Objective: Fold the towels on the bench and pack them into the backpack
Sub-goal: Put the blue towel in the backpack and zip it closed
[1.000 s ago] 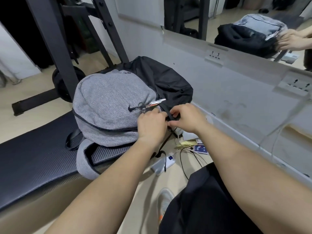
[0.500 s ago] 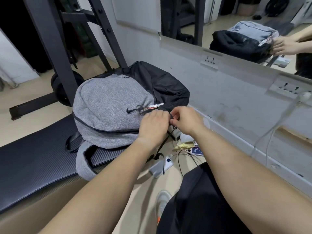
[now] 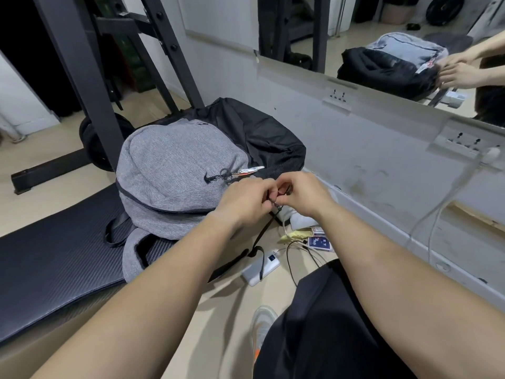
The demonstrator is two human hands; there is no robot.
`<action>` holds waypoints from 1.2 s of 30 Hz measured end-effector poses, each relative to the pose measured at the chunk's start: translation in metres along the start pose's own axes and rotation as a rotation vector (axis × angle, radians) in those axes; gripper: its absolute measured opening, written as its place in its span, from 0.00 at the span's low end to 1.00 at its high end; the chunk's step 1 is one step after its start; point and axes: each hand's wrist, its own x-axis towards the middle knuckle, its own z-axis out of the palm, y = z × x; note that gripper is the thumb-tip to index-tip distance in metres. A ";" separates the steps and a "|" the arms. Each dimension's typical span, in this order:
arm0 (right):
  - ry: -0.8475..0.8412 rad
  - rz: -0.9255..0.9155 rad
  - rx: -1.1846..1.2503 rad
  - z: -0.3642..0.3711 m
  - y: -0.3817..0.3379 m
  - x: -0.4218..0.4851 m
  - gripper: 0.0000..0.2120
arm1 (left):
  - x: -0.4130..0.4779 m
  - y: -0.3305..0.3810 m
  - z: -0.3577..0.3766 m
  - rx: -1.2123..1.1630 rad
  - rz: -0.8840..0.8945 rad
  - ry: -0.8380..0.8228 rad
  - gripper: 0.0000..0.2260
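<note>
Where backpack (image 3: 175,170) rests, black bench (image 3: 54,253), wall mirror (image 3: 355,28).

Both forearms (image 3: 410,274) are bare from the near edge of the view up to the left hand (image 3: 246,198) and the right hand (image 3: 306,195). A plain matte black garment (image 3: 328,329) covers the lower body at near right. Left of it, one shoe (image 3: 263,322) shows: pale grey-white upper, orange accent at the near edge.
</note>
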 end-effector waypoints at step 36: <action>0.068 -0.376 -0.549 0.022 -0.083 -0.020 0.14 | -0.175 -0.065 -0.061 -0.402 -0.552 0.452 0.06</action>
